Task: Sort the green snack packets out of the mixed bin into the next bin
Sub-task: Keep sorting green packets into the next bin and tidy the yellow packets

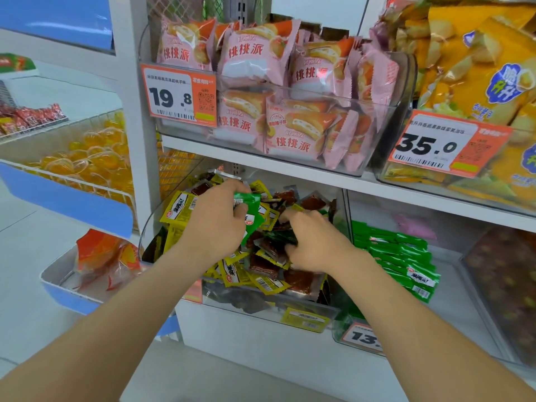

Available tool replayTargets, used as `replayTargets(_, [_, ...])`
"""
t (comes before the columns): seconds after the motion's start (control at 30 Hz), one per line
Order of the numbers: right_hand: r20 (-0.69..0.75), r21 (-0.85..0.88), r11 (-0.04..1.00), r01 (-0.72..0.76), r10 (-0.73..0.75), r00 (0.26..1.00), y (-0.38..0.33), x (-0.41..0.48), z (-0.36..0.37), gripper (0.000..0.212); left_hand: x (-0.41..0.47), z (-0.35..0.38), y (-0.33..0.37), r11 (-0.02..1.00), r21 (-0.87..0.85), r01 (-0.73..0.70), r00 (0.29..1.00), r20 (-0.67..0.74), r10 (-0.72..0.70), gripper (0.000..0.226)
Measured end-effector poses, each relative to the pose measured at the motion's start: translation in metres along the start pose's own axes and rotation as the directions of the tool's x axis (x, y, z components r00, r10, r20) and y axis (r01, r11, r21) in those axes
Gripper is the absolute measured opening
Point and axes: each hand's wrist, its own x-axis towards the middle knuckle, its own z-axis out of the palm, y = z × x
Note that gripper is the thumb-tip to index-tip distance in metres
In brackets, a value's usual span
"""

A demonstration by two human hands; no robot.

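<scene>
Now your left hand point(214, 224) grips bright green snack packets point(250, 208), your right hand point(317, 245) pinching a dark green packet point(280, 236) in the clear bin point(141, 236).

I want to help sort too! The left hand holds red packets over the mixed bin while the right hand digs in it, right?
Not quite. In the head view the left hand holds green packets, not red, over the mixed bin while the right hand digs in it.

The left hand point(214, 224) holds packets point(250, 206) over the mixed bin point(246, 300), with the right hand point(313, 245) beside it; the next bin point(448, 309) stands just right.
</scene>
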Motion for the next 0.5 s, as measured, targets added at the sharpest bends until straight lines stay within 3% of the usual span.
replayTargets(0.17, [-0.066,-0.078,0.997,0.003,-0.008,0.998,0.01,0.014,0.004,0.024,0.0,0.001,-0.003,0.997,-0.037,0.06,0.998,0.007,-0.06,0.033])
replayTargets(0.27, [-0.175,0.02,0.999,0.025,-0.022,0.984,0.011,0.006,-0.002,0.018,0.001,-0.001,-0.004,0.997,-0.029,0.073,0.997,-0.017,-0.073,0.034])
replayTargets(0.37, [-0.287,0.12,0.99,0.069,-0.032,0.957,0.005,-0.015,-0.008,0.015,-0.002,-0.001,-0.004,0.999,0.015,0.049,0.998,-0.036,-0.048,0.032])
replayTargets(0.5, [-0.405,0.103,0.989,0.111,-0.06,0.912,-0.008,-0.042,-0.017,0.026,-0.006,-0.003,0.0,0.998,-0.022,0.063,0.998,-0.009,-0.064,0.025])
